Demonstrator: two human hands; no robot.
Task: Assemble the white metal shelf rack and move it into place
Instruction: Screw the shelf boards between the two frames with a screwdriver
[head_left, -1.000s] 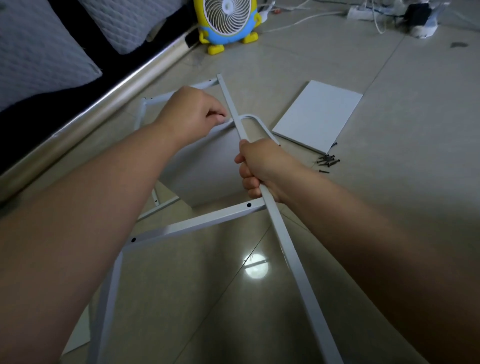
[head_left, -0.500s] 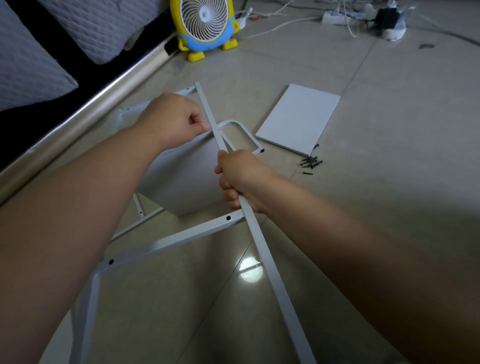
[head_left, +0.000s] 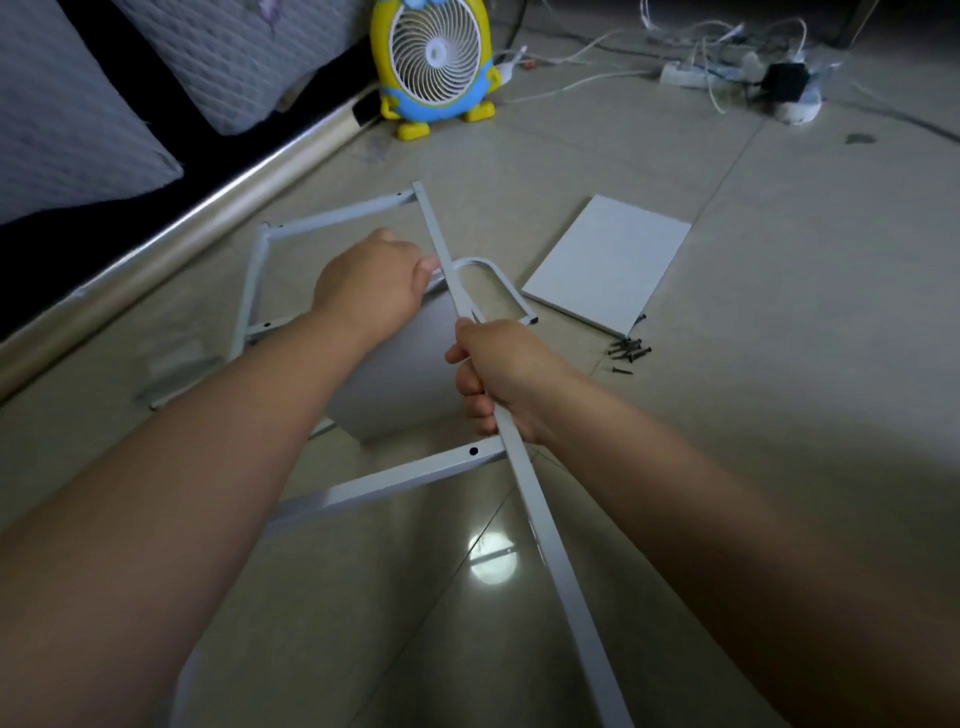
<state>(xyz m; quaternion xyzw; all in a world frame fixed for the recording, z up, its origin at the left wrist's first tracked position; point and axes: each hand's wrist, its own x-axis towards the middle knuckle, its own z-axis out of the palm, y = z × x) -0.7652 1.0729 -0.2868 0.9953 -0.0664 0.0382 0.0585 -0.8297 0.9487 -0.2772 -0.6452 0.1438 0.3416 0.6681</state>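
Far to the left of the long rail (head_left: 553, 561), two quilted grey cushions (head_left: 78, 130) are resting above a rounded, brushed metal trim (head_left: 182, 234) that is running diagonally along the floor.

Nearer the rail, the white rack frame (head_left: 250, 291) is lying on the glossy tiled floor (head_left: 779, 441). Its painted square-section bars are meeting at right angles, and dark screw holes are showing near the corners. A flat matte shelf panel (head_left: 410, 384) is sitting within the frame, just left of the rail.

The left hand (head_left: 371, 291) is hovering over that panel with its fingers curling in tight, tips right against the rail's left face. Whether they are pinching anything I cannot tell.

Beyond the rail's far end, a round yellow-and-blue plastic fan (head_left: 436, 57) with a white spiral grille is standing on stubby feet.

The rail itself, a slim square tube, is slanting from the frame's far corner back toward the person, crossing a crossbar (head_left: 405, 477). The right hand (head_left: 504, 379) is wrapping fully round the rail just above that crossbar, fingers closing firmly on it.

Just right of the rail a curved U-shaped tube (head_left: 515, 293) is lying. Further right a loose rectangular white panel (head_left: 608, 265) is lying flat, with small black screws (head_left: 628, 353) heaped at its near corner. Far to the right of the rail's tip, a white power strip (head_left: 685, 75) is trailing tangled cables.
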